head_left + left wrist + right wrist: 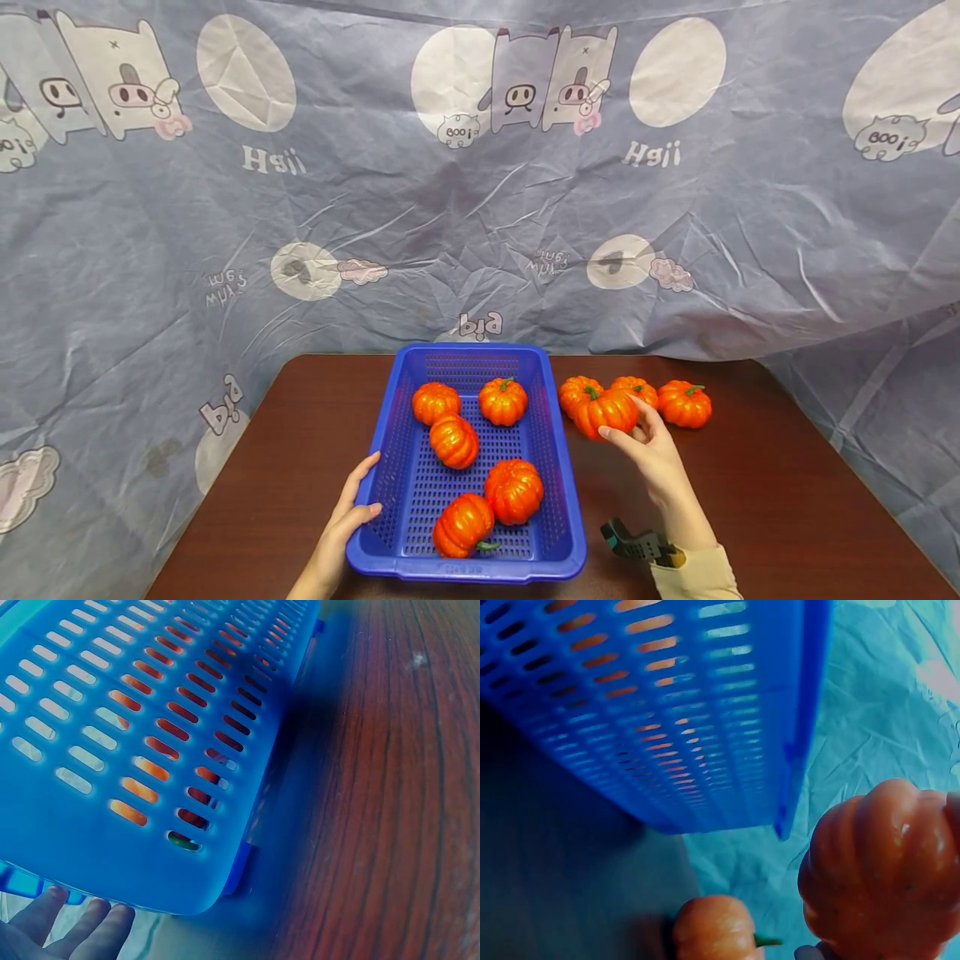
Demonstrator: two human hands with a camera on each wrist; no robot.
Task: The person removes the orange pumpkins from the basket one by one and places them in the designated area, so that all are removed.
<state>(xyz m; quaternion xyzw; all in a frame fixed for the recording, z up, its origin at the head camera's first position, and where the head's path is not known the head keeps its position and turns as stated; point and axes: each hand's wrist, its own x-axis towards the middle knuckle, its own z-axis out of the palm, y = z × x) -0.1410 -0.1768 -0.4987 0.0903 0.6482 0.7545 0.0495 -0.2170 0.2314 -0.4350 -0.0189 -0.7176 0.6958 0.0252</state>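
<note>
My right hand [654, 454] holds a small orange pumpkin [606, 413] between thumb and fingers, raised over the table just right of the basket. The same pumpkin fills the lower right of the right wrist view, with its ribbed side showing. My left hand [341, 529] grips the left rim of a blue plastic basket [567, 500], thumb over the edge; its fingertips show against the rim in the left wrist view. Several pumpkins lie inside the basket, among them one with a green stem [463, 525] near the front and another [503, 402] at the back.
Three more pumpkins stand on the dark wooden table [757, 500] at the back right, the outermost pumpkin [685, 405] with its stem up. A grey printed cloth [480, 208] hangs behind the table. A black strapped device [637, 543] sits at my right wrist.
</note>
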